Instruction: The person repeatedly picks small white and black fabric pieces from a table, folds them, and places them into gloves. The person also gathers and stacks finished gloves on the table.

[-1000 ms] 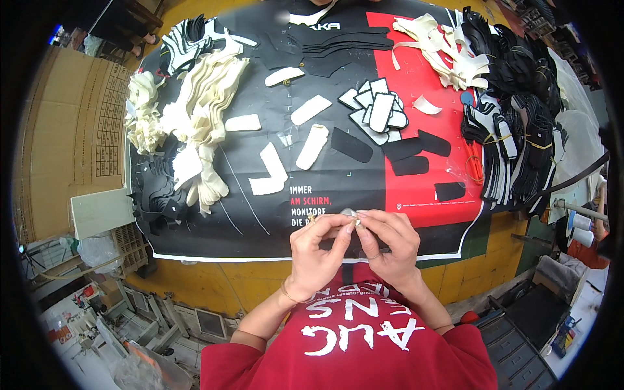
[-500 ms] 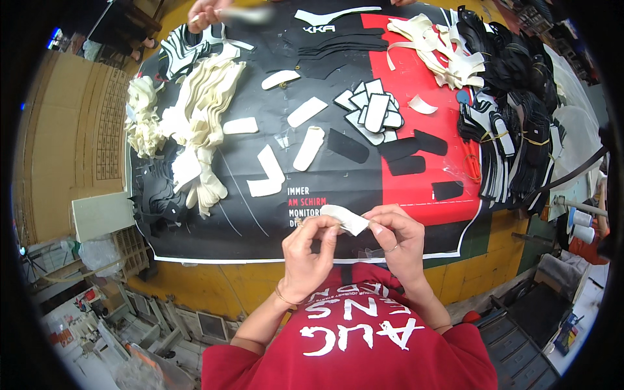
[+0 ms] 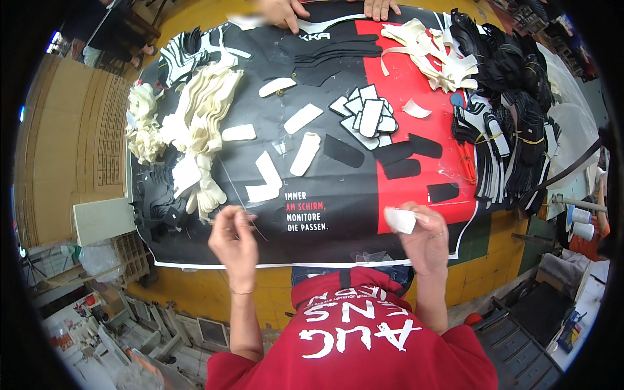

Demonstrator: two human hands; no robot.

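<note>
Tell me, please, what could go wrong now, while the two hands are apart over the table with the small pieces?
1. The left hand seems to pinch a thin clear strip that trails over the black and red table cover. It may snag or stick to the white L-shaped piece beside it.
2. The right hand holds a small white piece by the fingertips near the table edge. It could slip and drop to the cluttered floor.

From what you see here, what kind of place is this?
Probably a workshop for cutting and assembling shoe or fabric parts: a table covered with cream cut pieces, black pieces in bundles, and another person's hands at the far edge.
</note>
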